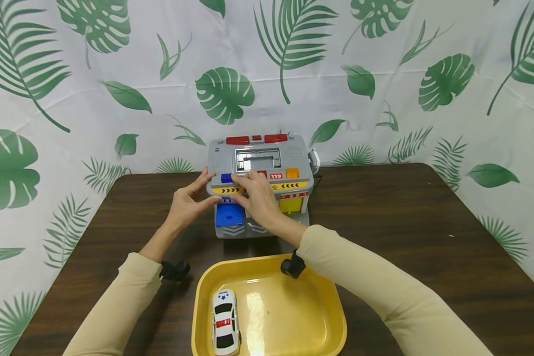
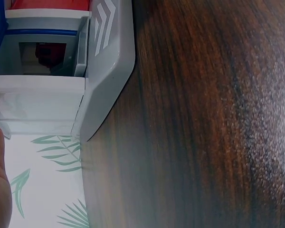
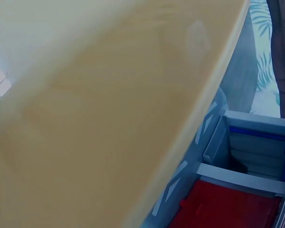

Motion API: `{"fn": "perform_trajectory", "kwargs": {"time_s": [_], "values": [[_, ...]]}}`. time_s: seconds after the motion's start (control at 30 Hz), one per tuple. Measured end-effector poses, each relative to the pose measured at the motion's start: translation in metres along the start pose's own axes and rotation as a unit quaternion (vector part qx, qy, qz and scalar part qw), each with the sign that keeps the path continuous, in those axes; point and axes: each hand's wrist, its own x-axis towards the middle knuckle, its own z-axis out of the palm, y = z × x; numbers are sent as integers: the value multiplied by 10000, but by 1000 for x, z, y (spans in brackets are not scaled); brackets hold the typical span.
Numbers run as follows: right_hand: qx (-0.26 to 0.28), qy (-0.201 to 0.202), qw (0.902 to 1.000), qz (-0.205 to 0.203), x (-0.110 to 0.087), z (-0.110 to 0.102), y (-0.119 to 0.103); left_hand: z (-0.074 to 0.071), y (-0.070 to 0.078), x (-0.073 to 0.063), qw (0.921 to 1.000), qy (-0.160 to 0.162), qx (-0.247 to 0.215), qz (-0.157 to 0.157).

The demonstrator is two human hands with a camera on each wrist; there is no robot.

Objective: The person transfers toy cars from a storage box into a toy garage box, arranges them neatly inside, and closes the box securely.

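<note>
A grey toy rescue station point(image 1: 289, 153) stands on the table, with red lights on its roof and a yellow arrow strip along the roof's front edge. My left hand point(image 1: 184, 205) grips the front left corner of the roof, thumb in front and fingers at the side. With my right hand point(image 1: 262, 200) I hold the roof's front edge, index fingertip at the blue button point(image 1: 226, 178) and thumb below. The blue door point(image 1: 229, 215) is swung up, so the left bay point(image 2: 42, 54) shows open. A red door point(image 3: 228, 204) covers the bay beside it; a yellow door point(image 1: 290, 204) is at the right.
In front of the station sits a yellow tray point(image 1: 340, 321) with a white toy police car point(image 1: 224, 336) along its left side. My right forearm passes over its back edge. An orange button point(image 1: 292, 173) is on the roof. A leaf-print cloth point(image 1: 160, 109) hangs behind the dark wooden table point(image 1: 382, 212).
</note>
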Motion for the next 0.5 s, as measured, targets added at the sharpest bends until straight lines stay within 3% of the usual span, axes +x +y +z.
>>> {"fn": "perform_trajectory", "kwargs": {"time_s": [0.33, 0.5], "values": [[374, -340, 9986, 124, -1, -11, -1, 0, 0, 0, 10000, -57, -15, -12], [879, -201, 9957, 200, -6, -20, -3, -1, 2, 0, 10000, -32, 25, -62]]}}
